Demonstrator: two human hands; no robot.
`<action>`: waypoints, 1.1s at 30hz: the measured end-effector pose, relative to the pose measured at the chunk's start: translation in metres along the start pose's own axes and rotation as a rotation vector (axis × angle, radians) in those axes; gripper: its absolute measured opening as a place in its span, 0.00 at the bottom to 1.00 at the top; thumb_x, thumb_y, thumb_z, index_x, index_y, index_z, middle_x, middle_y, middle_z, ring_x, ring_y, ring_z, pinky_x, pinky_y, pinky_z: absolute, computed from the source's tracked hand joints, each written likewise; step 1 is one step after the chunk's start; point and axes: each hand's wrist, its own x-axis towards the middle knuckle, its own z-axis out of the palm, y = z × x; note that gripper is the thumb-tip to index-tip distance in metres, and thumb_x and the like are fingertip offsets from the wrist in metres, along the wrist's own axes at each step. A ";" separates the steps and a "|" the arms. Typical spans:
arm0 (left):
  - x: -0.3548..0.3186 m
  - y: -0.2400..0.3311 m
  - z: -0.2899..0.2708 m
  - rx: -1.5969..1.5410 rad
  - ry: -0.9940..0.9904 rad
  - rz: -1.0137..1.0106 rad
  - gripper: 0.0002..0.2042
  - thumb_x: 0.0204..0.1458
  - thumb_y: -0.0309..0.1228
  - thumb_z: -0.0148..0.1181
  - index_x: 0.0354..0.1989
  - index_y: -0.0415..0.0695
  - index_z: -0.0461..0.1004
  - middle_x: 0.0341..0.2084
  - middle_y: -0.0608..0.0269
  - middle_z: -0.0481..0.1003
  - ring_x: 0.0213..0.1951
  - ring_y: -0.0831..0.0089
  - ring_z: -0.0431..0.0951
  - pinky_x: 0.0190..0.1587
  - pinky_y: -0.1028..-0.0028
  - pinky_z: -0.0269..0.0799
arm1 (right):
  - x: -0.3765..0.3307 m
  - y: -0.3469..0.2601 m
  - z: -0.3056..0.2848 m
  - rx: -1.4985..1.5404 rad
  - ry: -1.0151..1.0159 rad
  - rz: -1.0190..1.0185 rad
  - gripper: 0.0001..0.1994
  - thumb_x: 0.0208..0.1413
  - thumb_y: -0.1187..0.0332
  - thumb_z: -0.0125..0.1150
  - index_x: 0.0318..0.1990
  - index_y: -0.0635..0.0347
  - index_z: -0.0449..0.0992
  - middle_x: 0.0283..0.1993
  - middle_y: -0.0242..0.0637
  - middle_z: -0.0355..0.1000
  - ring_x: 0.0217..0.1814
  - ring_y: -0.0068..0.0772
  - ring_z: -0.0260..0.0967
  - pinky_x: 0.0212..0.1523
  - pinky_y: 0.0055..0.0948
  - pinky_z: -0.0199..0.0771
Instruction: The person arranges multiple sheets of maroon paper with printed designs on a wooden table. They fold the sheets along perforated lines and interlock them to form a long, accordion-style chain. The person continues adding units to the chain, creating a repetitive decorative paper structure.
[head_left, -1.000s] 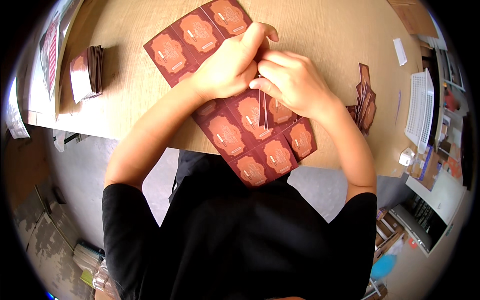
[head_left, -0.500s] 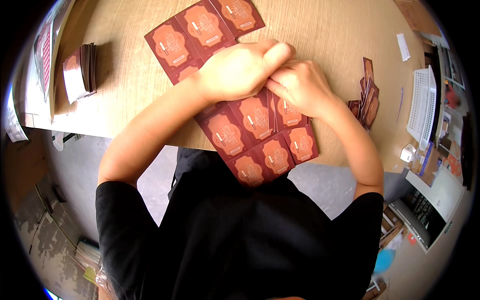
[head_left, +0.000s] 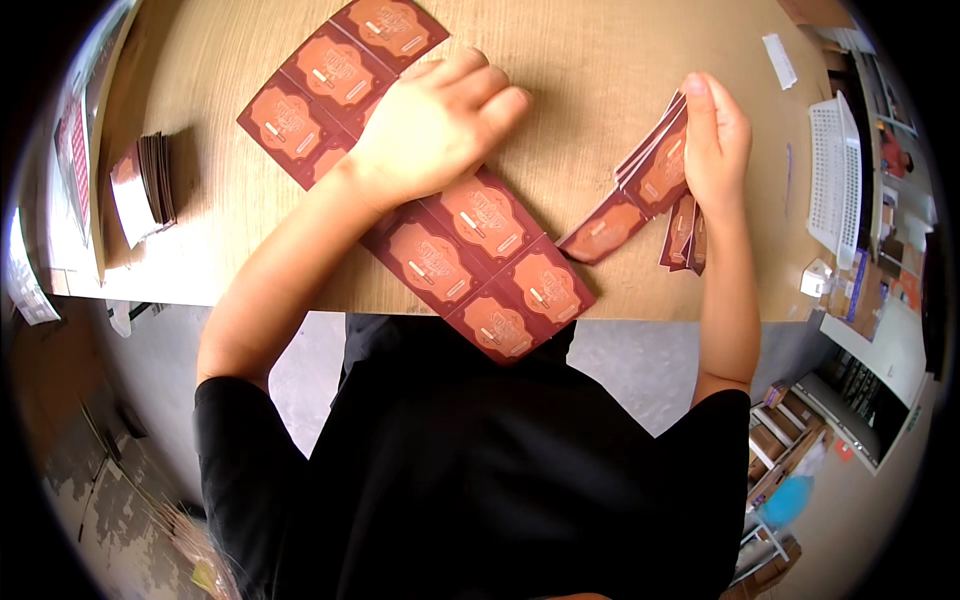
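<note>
Left hand: palm down, fingers extended and held together, pointing up and to the right; the bare forearm runs diagonally down to the left shoulder. Right hand: raised on its edge, fingers straight and pointing upward, thumb side facing left; the forearm runs nearly vertical.

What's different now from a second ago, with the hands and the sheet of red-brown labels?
The right hand has pulled away rightward from the long red-brown label sheet, carrying a torn-off label strip to the loose pile. The left hand still presses flat on the sheet. The sheet, the wooden table and the dark card stack stayed put.
</note>
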 end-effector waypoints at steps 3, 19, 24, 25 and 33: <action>0.015 0.014 0.001 -0.485 0.103 -0.199 0.15 0.47 0.36 0.57 0.38 0.38 0.70 0.33 0.55 0.71 0.36 0.63 0.72 0.41 0.66 0.67 | 0.010 -0.016 0.002 0.062 0.139 0.006 0.16 0.60 0.65 0.45 0.21 0.62 0.59 0.16 0.20 0.47 0.19 0.11 0.43 0.18 0.17 0.47; 0.032 0.041 -0.004 -1.650 -0.069 -0.754 0.22 0.61 0.41 0.33 0.45 0.34 0.67 0.31 0.58 0.73 0.31 0.72 0.75 0.37 0.75 0.72 | 0.029 -0.006 -0.016 0.531 0.781 0.243 0.17 0.60 0.58 0.42 0.25 0.59 0.65 0.17 0.26 0.60 0.15 0.22 0.56 0.18 0.18 0.58; 0.040 0.044 0.007 -2.226 -0.205 -1.144 0.33 0.55 0.57 0.27 0.54 0.38 0.58 0.44 0.53 0.69 0.46 0.62 0.72 0.44 0.53 0.72 | -0.007 -0.041 0.022 0.397 0.381 -0.151 0.09 0.55 0.68 0.52 0.26 0.61 0.68 0.19 0.28 0.65 0.22 0.20 0.62 0.21 0.21 0.63; 0.035 0.046 0.007 -2.403 -0.199 -1.048 0.39 0.50 0.62 0.30 0.58 0.39 0.52 0.50 0.50 0.65 0.50 0.57 0.69 0.46 0.46 0.69 | -0.003 -0.045 0.015 -0.252 0.154 -0.395 0.08 0.50 0.68 0.57 0.24 0.61 0.69 0.21 0.33 0.67 0.25 0.25 0.65 0.24 0.22 0.66; 0.047 0.082 -0.005 -1.983 -0.367 -1.063 0.52 0.33 0.73 0.36 0.64 0.50 0.39 0.61 0.55 0.48 0.60 0.53 0.54 0.47 0.41 0.65 | -0.019 -0.039 0.018 -0.033 -0.060 -0.168 0.04 0.53 0.72 0.54 0.32 0.60 0.66 0.21 0.32 0.66 0.21 0.20 0.64 0.21 0.21 0.63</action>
